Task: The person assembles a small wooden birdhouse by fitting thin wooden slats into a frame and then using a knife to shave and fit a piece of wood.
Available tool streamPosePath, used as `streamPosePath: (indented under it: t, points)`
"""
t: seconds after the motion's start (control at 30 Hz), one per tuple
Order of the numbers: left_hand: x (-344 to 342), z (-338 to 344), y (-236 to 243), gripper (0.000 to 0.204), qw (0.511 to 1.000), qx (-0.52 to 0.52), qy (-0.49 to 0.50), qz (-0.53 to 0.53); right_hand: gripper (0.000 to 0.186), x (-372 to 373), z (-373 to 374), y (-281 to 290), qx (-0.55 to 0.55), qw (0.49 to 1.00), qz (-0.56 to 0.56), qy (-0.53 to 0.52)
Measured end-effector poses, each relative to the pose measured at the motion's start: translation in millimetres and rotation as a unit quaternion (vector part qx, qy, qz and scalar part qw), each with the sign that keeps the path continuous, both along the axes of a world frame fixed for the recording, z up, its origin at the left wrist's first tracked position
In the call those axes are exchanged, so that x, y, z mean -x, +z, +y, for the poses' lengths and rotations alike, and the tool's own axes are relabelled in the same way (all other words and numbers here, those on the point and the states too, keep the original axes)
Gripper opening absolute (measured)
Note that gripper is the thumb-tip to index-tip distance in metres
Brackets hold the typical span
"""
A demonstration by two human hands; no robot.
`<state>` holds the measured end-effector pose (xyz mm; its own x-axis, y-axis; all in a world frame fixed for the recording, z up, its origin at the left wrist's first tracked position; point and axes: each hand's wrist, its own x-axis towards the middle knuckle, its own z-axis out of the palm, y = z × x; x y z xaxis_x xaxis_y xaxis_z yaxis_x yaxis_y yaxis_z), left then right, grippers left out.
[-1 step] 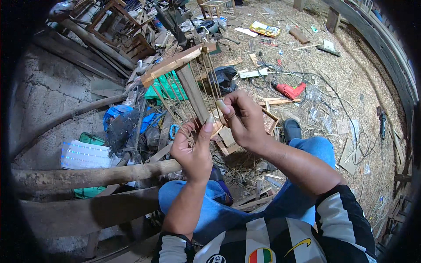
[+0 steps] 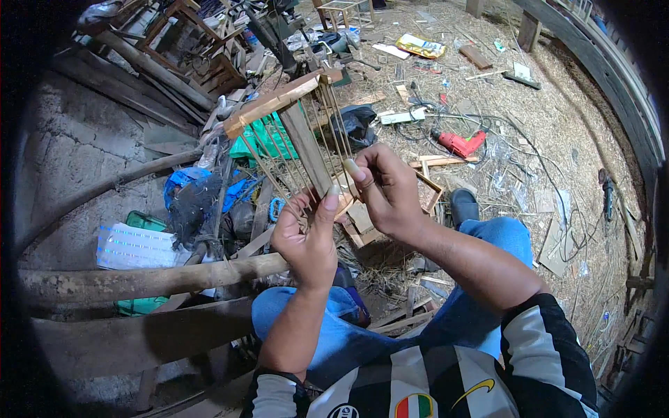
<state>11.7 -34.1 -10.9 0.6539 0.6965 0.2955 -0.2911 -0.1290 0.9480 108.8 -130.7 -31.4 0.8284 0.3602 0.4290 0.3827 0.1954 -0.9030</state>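
In front of me a small wooden frame (image 2: 275, 103) is tilted up, with a thick bar along its top, a flat upright slat (image 2: 304, 146) and several thin sticks (image 2: 266, 155) running down from the bar. My left hand (image 2: 310, 240) is closed around the lower part of this frame, its thumb pressed near the slat's lower end. Just to the right, my right hand (image 2: 391, 191) pinches one of the thin sticks between thumb and bent fingers. The lower stick ends are partly hidden behind my fingers.
A red power drill (image 2: 463, 143) with a black cable lies on the straw-littered floor. At far right is an angle grinder (image 2: 607, 196). A bamboo pole (image 2: 150, 276) crosses at left, beside a white patterned sheet (image 2: 136, 247). Wood scraps and a green plastic sheet (image 2: 254, 139) lie beyond my hands.
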Motion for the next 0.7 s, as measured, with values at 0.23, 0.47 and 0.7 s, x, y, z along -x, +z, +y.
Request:
streamPosePath:
  t: [0.23,0.47,0.7]
  points:
    - [-2.8,-4.6,9.3,0.034,0.991,0.119,-0.046,-0.035,0.013,1.4,-1.6,3.7,-0.012,1.0,0.006,-0.005]
    - [-7.2,-17.8,6.8,0.027,0.976,0.183,-0.107,-0.049,0.015,2.0,2.5,5.2,-0.027,0.998,-0.025,-0.042]
    - [-5.4,-15.1,6.2,0.027,0.985,0.143,-0.092,-0.003,0.015,2.9,3.6,7.7,-0.036,0.998,0.04,-0.008]
